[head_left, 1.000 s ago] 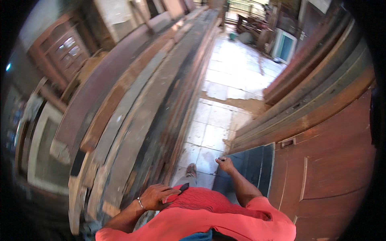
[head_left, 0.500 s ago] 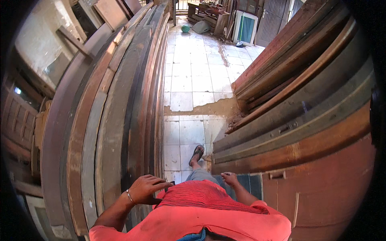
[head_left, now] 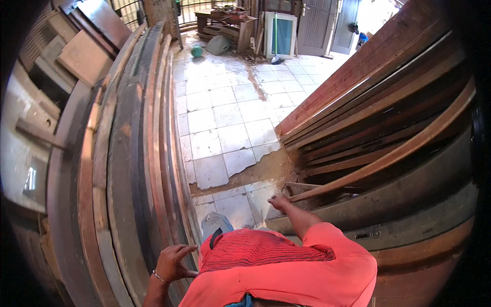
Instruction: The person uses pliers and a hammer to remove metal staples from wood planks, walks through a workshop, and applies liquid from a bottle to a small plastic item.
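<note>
My left hand [head_left: 175, 262], with a bracelet at the wrist, hangs beside my hip with thumb and fingers apart and nothing in it. Close to it on the left stands a long row of wooden door panels and boards [head_left: 120, 184] on edge. My right hand [head_left: 279, 202] is stretched forward over the floor, its fingers curled in with nothing visible in them. Just beside that hand is the lower end of a thin brown wooden strip [head_left: 358, 180], part of the stack on the right. I cannot make out any contact between them.
Pale floor tiles [head_left: 204, 120] run ahead between the stacks, crossed by a broken dirt patch [head_left: 266, 171]. More dark wooden doors [head_left: 409, 207] lean on the right. Farther off are a green ball [head_left: 197, 51], a wooden table [head_left: 225, 23], a framed panel [head_left: 280, 36] and a broom [head_left: 276, 59].
I have moved forward along the aisle, and the view has turned right. My right hand has swung forward past the leaning doors; my left hand is lower, at my side.
</note>
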Demonstrator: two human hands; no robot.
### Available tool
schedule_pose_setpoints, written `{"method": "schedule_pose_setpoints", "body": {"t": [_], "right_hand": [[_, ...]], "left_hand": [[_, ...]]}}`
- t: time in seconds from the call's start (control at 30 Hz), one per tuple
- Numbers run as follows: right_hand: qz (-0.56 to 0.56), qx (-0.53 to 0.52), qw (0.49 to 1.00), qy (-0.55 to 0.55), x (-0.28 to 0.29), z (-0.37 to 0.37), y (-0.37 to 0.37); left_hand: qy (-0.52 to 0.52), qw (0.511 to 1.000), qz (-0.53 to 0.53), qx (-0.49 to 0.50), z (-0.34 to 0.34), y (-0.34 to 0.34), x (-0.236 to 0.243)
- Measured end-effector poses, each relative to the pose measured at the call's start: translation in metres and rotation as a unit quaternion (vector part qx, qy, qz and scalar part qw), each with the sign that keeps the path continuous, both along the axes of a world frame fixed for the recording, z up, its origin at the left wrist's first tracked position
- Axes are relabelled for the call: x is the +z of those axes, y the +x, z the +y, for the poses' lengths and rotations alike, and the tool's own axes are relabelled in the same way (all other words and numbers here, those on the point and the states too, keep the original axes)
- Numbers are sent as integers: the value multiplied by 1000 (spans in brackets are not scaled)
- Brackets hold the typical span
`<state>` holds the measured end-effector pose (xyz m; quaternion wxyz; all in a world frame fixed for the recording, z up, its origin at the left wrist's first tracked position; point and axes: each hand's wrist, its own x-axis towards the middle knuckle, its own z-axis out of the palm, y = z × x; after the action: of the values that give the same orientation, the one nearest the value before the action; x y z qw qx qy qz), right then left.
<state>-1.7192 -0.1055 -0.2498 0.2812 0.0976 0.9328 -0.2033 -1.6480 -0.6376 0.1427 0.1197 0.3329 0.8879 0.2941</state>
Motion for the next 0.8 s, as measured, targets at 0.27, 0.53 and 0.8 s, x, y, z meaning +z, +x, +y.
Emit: {"method": "schedule_pose_setpoints", "body": {"t": [0.27,0.53,0.8], "right_hand": [[60,-119,989,-60,56,-43,-236],[41,-297,952,-53,34,-2,-299],[13,-350,932,-89,-34,17,-300]], "left_hand": [[87,996,-4,1,14,-253,-53],[75,991,22,-113,18,-517,-4],[79,950,22,-301,114,-715,-21]]}}
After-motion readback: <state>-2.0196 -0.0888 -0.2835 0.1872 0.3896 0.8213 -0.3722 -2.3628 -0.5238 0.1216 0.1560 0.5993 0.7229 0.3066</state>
